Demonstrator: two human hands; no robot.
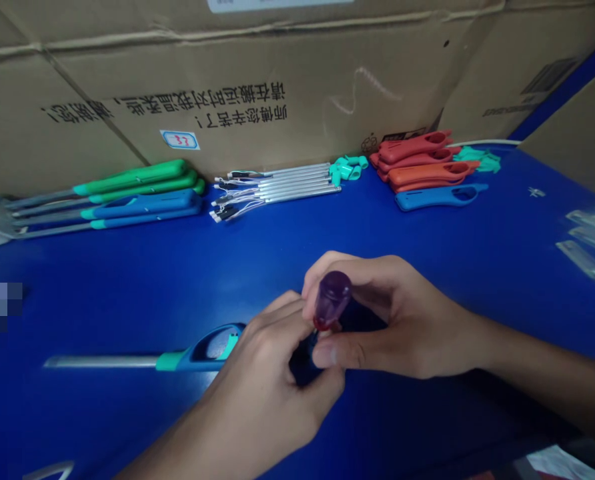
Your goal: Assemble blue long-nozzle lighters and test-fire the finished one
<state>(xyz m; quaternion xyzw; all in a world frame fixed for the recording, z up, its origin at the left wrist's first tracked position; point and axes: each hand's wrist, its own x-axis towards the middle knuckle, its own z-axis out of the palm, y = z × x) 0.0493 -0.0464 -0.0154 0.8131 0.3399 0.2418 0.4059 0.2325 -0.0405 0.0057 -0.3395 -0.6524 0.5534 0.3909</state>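
Observation:
A screwdriver with a translucent purple handle (pixel 333 297) stands nearly upright between the thumb and fingers of my right hand (pixel 402 320); its tip is hidden. My left hand (pixel 277 367) is closed over the rear end of a blue long-necked lighter (pixel 192 360), which lies on the table. The lighter's metal tube points left, with a teal collar where it meets the handle and a teal trigger in the handle's opening. What lies under the screwdriver is covered by my hands.
Green and blue lighters (pixel 137 193) lie at the back left. Metal tubes with wires (pixel 297 187), teal pieces (pixel 347 168), and red, orange and blue handle shells (pixel 422 167) line the cardboard (pixel 327 80). Clear plastic pieces (pixel 592 247) lie at the right of the blue table (pixel 127 293).

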